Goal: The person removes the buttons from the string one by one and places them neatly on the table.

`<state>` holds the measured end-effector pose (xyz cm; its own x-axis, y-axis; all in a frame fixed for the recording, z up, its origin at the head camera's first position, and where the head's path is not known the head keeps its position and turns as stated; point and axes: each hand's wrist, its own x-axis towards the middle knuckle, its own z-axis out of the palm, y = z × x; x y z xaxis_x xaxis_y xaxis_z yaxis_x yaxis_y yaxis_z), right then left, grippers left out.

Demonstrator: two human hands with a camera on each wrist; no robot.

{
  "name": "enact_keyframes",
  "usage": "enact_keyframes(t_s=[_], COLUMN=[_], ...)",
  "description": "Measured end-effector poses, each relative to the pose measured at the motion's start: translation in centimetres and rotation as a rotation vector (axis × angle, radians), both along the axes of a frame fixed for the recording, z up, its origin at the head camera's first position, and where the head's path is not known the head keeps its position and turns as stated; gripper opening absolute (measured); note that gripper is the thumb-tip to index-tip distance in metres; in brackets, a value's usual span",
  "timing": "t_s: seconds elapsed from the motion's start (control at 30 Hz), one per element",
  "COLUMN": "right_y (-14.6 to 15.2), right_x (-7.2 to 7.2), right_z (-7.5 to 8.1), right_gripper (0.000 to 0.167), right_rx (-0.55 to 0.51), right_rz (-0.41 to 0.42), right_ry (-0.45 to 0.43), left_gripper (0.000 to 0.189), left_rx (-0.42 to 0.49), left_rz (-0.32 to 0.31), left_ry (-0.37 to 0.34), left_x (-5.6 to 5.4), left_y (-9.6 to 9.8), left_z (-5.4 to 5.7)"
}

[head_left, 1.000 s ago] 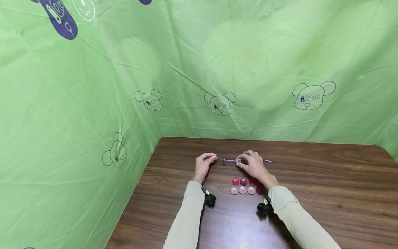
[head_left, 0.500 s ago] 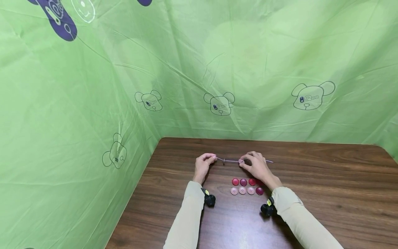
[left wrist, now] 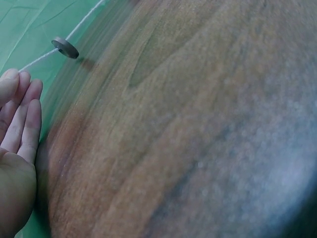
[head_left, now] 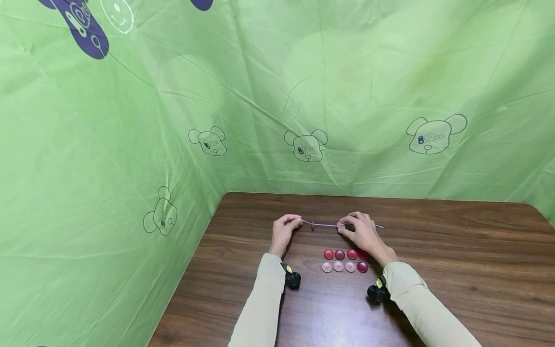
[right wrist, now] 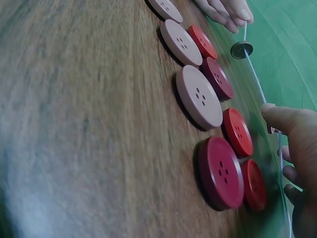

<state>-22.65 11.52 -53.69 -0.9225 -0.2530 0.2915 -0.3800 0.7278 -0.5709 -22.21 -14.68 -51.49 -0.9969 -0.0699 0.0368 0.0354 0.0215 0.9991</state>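
My left hand (head_left: 283, 232) pinches one end of a thin pale purple string (head_left: 324, 224) between thumb and fingertip. A dark button (left wrist: 65, 47) is threaded on the string near that hand, standing on edge. Farther right, my right hand (head_left: 361, 233) pinches a pink button (head_left: 340, 225) on the string; in the right wrist view the fingers mostly hide it. The string's free tail (head_left: 379, 226) sticks out past the right hand. Between the hands the string runs nearly straight, just above the table.
Two rows of loose buttons lie nearer me on the wooden table (head_left: 455, 260): red and dark ones (head_left: 340, 254) behind, pink ones (head_left: 338, 267) and a plum button (head_left: 362, 267) in front. A green printed cloth (head_left: 360, 96) hangs behind and at the left.
My right hand has moved slightly right with the pink button, widening the gap from the dark button. The left hand and the dark button have stayed in place.
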Motion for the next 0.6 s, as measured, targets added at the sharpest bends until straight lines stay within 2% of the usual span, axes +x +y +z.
enact_keyframes(t_s=[0.6], right_y=[1.1], right_x=[0.2], right_z=[0.1], right_gripper=[0.023], right_rx=[-0.008], right_rz=[-0.024], right_ry=[0.001], left_gripper=[0.023], left_rx=[0.025], left_rz=[-0.011], left_ry=[0.001], left_x=[0.0], left_y=[-0.1], left_z=[0.0])
